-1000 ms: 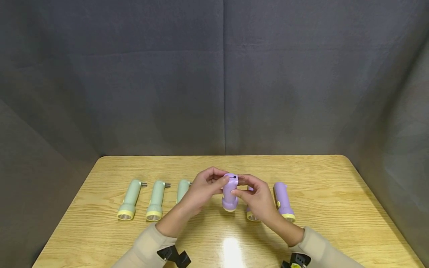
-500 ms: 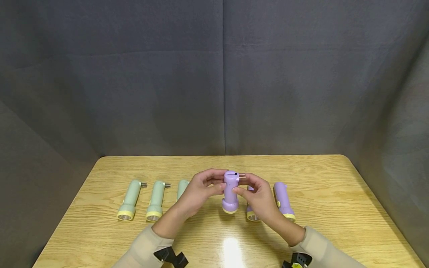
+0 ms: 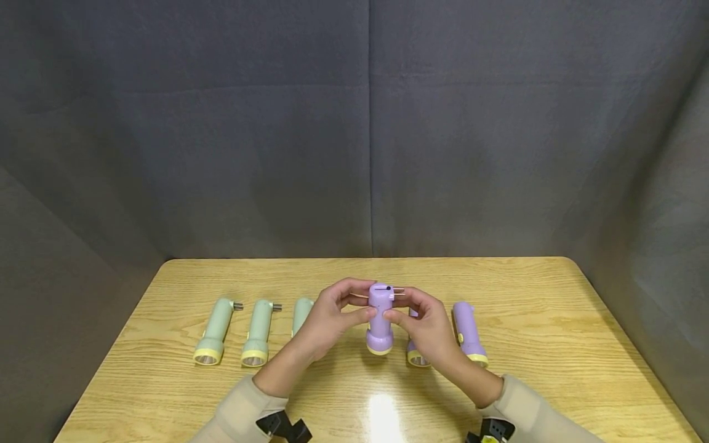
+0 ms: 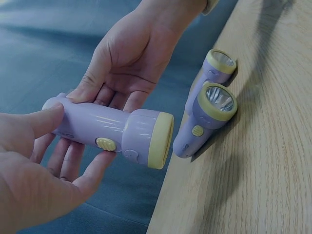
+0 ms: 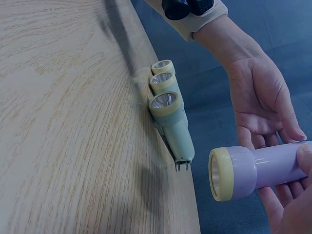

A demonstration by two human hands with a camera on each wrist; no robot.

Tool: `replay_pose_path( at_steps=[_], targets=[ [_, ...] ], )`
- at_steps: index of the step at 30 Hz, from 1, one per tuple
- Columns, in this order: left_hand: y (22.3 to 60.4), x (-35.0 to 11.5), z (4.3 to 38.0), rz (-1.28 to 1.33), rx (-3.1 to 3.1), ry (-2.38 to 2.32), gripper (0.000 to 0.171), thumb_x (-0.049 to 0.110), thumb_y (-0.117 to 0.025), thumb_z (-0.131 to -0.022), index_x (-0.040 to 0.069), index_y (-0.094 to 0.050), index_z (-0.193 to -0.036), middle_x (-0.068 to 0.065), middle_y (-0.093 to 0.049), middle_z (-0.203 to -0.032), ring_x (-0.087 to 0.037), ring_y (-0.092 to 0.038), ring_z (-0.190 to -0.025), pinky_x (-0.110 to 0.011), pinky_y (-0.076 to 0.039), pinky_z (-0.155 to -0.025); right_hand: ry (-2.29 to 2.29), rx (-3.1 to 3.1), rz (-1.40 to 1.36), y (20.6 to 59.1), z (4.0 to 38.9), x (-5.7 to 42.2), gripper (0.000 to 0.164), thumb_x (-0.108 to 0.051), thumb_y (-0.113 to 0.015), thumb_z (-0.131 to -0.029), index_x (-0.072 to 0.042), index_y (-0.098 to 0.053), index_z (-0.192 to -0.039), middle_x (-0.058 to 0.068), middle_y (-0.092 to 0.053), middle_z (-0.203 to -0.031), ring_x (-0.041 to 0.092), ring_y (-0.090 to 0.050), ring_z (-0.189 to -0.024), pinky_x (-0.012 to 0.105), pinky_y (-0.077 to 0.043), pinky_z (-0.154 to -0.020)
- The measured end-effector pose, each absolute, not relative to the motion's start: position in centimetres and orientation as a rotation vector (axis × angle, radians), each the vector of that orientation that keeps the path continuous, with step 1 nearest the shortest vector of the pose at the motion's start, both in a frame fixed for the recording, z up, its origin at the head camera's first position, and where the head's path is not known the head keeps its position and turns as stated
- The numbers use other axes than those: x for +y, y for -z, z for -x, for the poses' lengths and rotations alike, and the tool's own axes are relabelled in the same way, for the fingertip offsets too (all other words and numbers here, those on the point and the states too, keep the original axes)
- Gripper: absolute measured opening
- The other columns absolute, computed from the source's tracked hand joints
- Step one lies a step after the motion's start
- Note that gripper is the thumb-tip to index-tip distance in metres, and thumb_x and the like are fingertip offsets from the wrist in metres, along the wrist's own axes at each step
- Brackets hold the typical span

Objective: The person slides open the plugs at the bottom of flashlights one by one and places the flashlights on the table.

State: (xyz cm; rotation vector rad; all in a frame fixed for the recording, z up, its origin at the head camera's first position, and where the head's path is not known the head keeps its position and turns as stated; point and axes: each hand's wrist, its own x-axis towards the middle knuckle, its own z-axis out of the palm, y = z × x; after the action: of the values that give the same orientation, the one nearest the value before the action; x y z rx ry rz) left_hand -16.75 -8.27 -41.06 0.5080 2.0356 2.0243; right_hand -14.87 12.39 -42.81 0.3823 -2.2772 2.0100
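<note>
Pinching one purple torch (image 3: 380, 328) from both sides in the hands, left hand (image 3: 328, 320) and right hand (image 3: 429, 326), thumbs in front, fingers behind. Held above the bench (image 3: 554, 351), roughly midway between its left and right edges, yellow rim (image 3: 379, 352) downward, prongs (image 3: 399, 294) out toward the right edge. Could slip or twist on glossy, probably slick plastic if loosened unevenly; could also suffer bent prongs if pushed sideways there, close to the right fingertips. If lowered too far toward the right edge, likely to knock the purple pair (image 3: 466, 326); toward the left edge, likewise the green torches (image 3: 217, 326).
</note>
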Motion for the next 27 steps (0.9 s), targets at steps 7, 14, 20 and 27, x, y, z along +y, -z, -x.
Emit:
replay_pose_path(
  at_steps=[7, 14, 20, 27],
  targets=[
    [41.09, -8.26, 16.72, -0.513, 2.069, -2.024, 0.041, 0.004, -0.074, -0.093, 0.003, -0.063, -0.132, -0.014, -0.062, -0.125, -0.026, -0.061, -0.112, -0.037, -0.056, -0.091, -1.995, -2.28, -0.399, 42.86, 14.92, 12.27, 0.026, -0.003, -0.077, -0.089, 0.002, -0.071, -0.114, 0.015, -0.071, -0.113, 0.014, -0.067, -0.101, 0.024, -0.056, -0.081],
    [41.12, -8.22, 16.6, -0.525, 2.121, -2.015, 0.04, 0.005, -0.073, -0.093, 0.004, -0.063, -0.132, -0.012, -0.063, -0.129, -0.029, -0.06, -0.114, -0.037, -0.056, -0.092, -1.992, -2.285, -0.383, 42.87, 15.0, 12.18, 0.027, -0.005, -0.077, -0.09, 0.0, -0.071, -0.116, 0.014, -0.071, -0.114, 0.016, -0.067, -0.102, 0.025, -0.056, -0.082],
    [41.14, -8.07, 16.59, -0.525, 2.146, -2.027, 0.04, 0.003, -0.073, -0.093, 0.004, -0.063, -0.132, -0.012, -0.064, -0.128, -0.027, -0.062, -0.112, -0.034, -0.057, -0.089, -1.981, -2.292, -0.344, 42.66, 14.97, 12.07, 0.027, -0.005, -0.078, -0.089, 0.0, -0.071, -0.115, 0.014, -0.072, -0.114, 0.015, -0.067, -0.101, 0.024, -0.055, -0.08],
    [41.16, -7.8, 16.66, -0.491, 2.143, -2.061, 0.038, 0.002, -0.072, -0.094, 0.004, -0.064, -0.13, -0.013, -0.064, -0.127, -0.032, -0.062, -0.112, -0.033, -0.058, -0.088, -2.001, -2.218, -0.354, 42.84, 15.14, 11.92, 0.026, 0.0, -0.078, -0.087, 0.005, -0.069, -0.111, 0.016, -0.072, -0.111, 0.012, -0.068, -0.098, 0.023, -0.054, -0.082]
  ],
)
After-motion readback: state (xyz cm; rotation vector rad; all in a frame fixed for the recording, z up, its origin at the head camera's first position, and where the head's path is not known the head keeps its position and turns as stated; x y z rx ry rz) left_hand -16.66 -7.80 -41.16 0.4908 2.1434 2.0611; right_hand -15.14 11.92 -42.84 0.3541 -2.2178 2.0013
